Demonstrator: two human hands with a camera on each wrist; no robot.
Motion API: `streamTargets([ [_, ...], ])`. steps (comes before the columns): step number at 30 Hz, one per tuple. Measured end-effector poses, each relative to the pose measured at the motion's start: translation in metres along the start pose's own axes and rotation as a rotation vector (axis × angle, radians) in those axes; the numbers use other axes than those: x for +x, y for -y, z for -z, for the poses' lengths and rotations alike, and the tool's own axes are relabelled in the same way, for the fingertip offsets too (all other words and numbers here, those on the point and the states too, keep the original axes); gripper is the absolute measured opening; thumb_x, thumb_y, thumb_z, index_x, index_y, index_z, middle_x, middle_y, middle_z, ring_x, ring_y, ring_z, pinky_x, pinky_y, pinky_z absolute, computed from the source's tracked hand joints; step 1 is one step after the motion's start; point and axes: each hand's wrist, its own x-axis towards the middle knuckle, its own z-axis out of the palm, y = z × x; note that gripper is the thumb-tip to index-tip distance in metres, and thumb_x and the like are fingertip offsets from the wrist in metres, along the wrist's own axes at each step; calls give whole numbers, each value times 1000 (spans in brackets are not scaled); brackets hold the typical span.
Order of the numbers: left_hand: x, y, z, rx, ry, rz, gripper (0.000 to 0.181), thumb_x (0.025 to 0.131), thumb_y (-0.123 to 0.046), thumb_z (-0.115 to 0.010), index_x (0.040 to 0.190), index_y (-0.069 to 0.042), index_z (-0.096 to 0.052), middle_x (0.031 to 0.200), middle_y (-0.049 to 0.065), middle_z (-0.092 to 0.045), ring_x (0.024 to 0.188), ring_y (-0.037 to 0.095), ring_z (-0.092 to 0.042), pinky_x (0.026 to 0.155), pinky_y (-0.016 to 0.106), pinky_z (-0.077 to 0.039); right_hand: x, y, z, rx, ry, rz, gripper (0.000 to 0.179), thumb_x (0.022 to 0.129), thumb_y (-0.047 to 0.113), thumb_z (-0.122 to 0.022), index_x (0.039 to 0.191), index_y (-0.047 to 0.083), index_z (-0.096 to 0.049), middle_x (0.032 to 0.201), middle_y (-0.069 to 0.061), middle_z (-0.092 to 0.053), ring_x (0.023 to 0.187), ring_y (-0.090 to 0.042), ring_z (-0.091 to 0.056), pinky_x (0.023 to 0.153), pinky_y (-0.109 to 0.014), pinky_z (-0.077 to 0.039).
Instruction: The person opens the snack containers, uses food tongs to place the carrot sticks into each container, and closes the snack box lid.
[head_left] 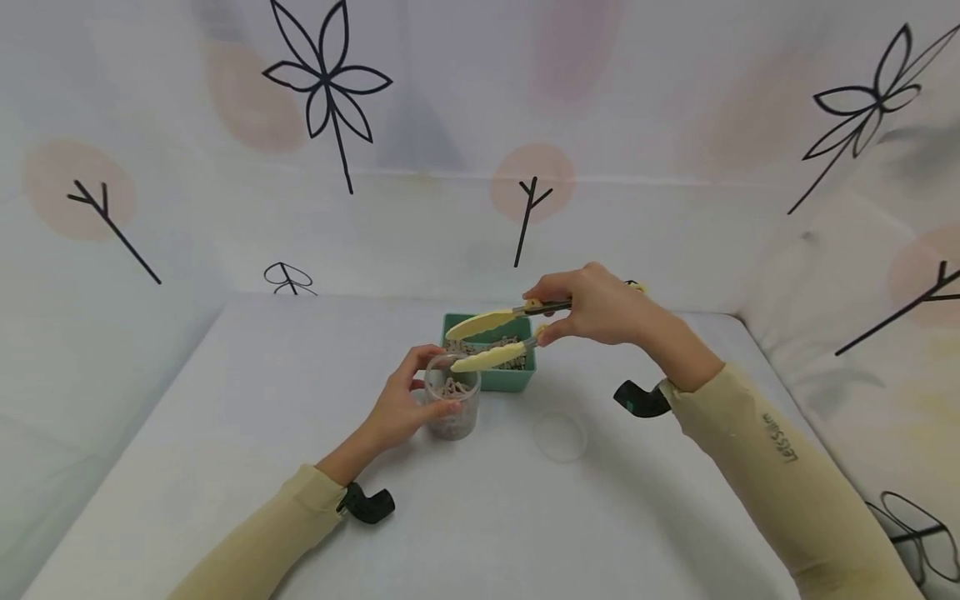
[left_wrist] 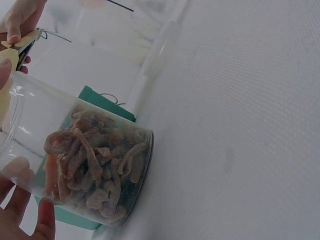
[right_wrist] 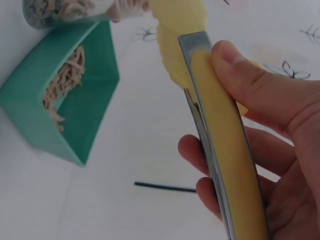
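Note:
My left hand [head_left: 401, 410] grips a clear plastic jar [head_left: 454, 423] around its side, fingers on one side and thumb on the other. Knobbly brownish pieces [left_wrist: 97, 167] fill its lower part in the left wrist view. My right hand [head_left: 603, 307] holds yellow-tipped metal tongs [right_wrist: 227, 145], thumb along one arm and fingers around the other. In the head view the tongs' tips are apart, the lower one overlapping the jar's mouth, and no piece shows between them. Right behind the jar stands a green rectangular container [head_left: 510, 382] holding similar pale brown pieces [right_wrist: 72, 70].
A round transparent lid [head_left: 585, 437] lies on the white table [head_left: 480, 517] to the right of the jar. Patterned white cloth [head_left: 442, 233] hangs behind the table and along its sides. Each wrist carries a black camera mount [head_left: 367, 505].

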Motion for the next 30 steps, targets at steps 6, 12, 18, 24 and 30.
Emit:
streamTargets([
  [6,-1,1,-1,-2,-6,2,73,80,-23,-85,140,-17,-43,132,2,-56,124,23,-48,93,49,-45,0,-17,-2,21,-20,-99,60,79,31,-86,130,10,-64,121,-14,-68,113,-29,-64,91,-49,-50],
  [12,-1,1,-2,1,-6,-14,73,81,-23,-85,140,-16,-43,133,2,-56,125,23,-48,93,49,-45,4,-32,-14,-11,-28,-170,65,79,32,-86,133,7,-60,125,-16,-67,116,-32,-62,91,-51,-49],
  [18,0,1,-1,2,-4,-7,74,81,-23,-85,141,-13,-43,133,0,-55,125,23,-48,93,50,-44,12,-36,-30,-128,39,-189,69,79,37,-85,136,8,-59,125,-13,-66,110,-31,-62,87,-49,-50],
  [24,0,0,-2,0,-5,-8,73,81,-25,-85,141,-17,-43,133,1,-55,126,23,-48,93,50,-44,24,-38,-46,-192,100,-197,76,78,43,-85,140,9,-57,116,-9,-69,100,-27,-63,80,-47,-52],
  [30,0,2,-2,1,-7,-13,73,81,-25,-85,141,-17,-43,133,0,-55,125,23,-48,93,50,-44,34,-40,-59,-196,135,-189,75,80,44,-83,141,10,-56,116,-7,-68,100,-25,-62,78,-45,-52],
])
